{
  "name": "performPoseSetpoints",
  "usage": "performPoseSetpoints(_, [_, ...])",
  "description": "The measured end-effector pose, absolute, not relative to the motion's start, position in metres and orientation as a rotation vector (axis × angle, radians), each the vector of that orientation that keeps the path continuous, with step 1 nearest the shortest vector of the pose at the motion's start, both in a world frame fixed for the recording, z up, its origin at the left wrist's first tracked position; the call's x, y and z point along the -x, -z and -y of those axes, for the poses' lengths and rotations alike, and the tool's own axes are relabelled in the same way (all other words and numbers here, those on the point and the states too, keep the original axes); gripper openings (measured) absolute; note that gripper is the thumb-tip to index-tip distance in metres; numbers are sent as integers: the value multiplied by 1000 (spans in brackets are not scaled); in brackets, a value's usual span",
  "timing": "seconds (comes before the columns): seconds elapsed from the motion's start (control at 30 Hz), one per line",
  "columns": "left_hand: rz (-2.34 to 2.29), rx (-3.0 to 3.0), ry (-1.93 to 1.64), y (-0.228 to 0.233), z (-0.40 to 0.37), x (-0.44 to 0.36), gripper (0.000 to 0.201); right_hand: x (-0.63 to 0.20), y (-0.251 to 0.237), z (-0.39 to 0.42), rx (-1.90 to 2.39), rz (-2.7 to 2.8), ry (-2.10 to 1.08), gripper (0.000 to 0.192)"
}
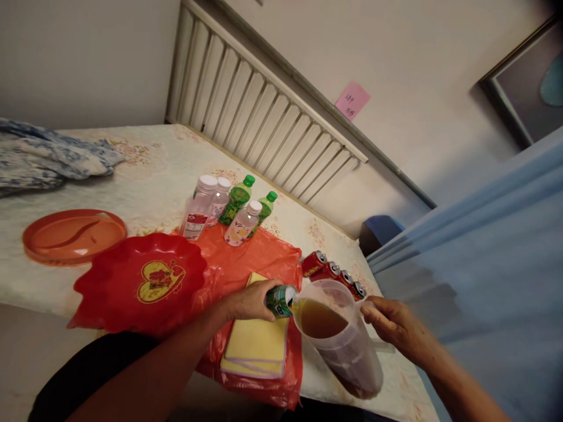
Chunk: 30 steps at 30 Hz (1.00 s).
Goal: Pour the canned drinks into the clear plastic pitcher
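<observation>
My left hand [250, 302] grips a green drink can [281, 300], tipped over the rim of a clear plastic pitcher [352, 357]. Amber liquid [319, 319] fills part of the pitcher. On the pitcher's far side my right hand [391, 325] holds its handle. Beneath my left hand lies a stack of yellow cloths [257, 346] on an orange plastic bag [246, 264].
Several red cans [332, 271] lie behind the pitcher. Two green bottles [237, 199] and clear bottles [197, 208] stand further back. A red scalloped tray [141, 281] and an orange tray [73, 234] sit at the left, a blue-patterned fabric [53, 155] beyond. A blue curtain [484, 264] hangs right.
</observation>
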<state>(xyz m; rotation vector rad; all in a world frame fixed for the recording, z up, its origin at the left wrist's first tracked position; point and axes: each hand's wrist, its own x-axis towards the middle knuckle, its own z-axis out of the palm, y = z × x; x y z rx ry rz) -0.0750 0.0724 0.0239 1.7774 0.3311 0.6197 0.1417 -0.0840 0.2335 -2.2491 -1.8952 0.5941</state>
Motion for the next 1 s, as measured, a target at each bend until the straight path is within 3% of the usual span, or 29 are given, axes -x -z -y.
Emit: performPoseSetpoints(1.0, [-339, -1784, -602, -29, -70, 76, 71, -142, -232, 83, 2260, 1912, -571, 57])
